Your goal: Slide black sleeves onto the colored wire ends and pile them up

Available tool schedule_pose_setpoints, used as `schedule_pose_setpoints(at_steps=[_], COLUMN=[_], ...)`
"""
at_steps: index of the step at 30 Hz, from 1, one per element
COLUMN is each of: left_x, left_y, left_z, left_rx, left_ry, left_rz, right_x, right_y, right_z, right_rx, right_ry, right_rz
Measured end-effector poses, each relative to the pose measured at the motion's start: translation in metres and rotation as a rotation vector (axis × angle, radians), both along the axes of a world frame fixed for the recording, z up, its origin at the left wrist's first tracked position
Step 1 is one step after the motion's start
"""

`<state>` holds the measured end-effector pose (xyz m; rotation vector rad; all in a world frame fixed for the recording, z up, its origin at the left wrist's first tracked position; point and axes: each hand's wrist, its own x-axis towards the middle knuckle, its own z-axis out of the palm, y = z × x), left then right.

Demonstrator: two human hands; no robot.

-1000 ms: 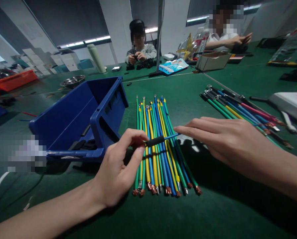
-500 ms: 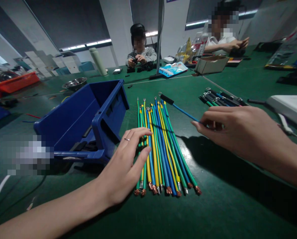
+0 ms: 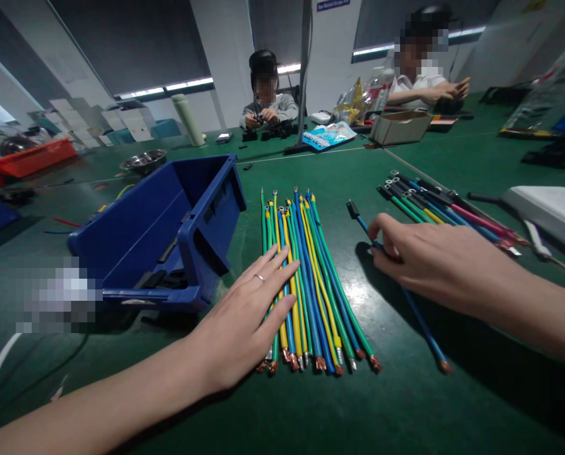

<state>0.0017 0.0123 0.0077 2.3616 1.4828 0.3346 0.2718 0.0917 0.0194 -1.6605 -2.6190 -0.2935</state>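
Observation:
My left hand [image 3: 244,316] lies flat with fingers spread on the left side of a row of green, yellow and blue cables [image 3: 306,278] laid side by side on the green table [image 3: 311,411]. My right hand [image 3: 434,262] has its fingers curled on a single blue cable [image 3: 419,319] with a black sleeve at its far end, and holds it down on the table to the right of the row. The cable's copper lug points toward me.
A tilted blue bin [image 3: 169,221] with black parts inside stands left of the cables. A second pile of sleeved cables [image 3: 434,202] lies at the right, beside a white device [image 3: 552,205]. Two other people work at the table's far side, near a cardboard box [image 3: 400,126].
My left hand let go of the black sleeve and flattened onto the cable row. My right hand carried the blue cable from above the row to the table on the right.

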Motion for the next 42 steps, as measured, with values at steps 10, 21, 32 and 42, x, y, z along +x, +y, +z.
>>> schedule_pose_setpoints(at_steps=[10,21,32,42], left_x=[-0.001,0.000,-0.001,-0.001], left_y=[-0.002,-0.001,-0.003,-0.002], left_z=[0.001,0.003,0.002,0.001], left_rx=[0.008,0.002,0.009,0.027], left_ry=[-0.051,-0.019,-0.011,-0.023], left_rz=[-0.013,-0.028,-0.030,-0.030], right_x=[0.005,0.011,0.014,0.019], right_y=[0.009,0.011,0.005,0.011], right_z=[-0.007,0.007,0.009,0.004], right_rx=[0.094,0.089,0.050,0.159], right_ry=[-0.012,-0.206,-0.132,-0.105], right_rz=[0.081,-0.009,-0.193,-0.127])
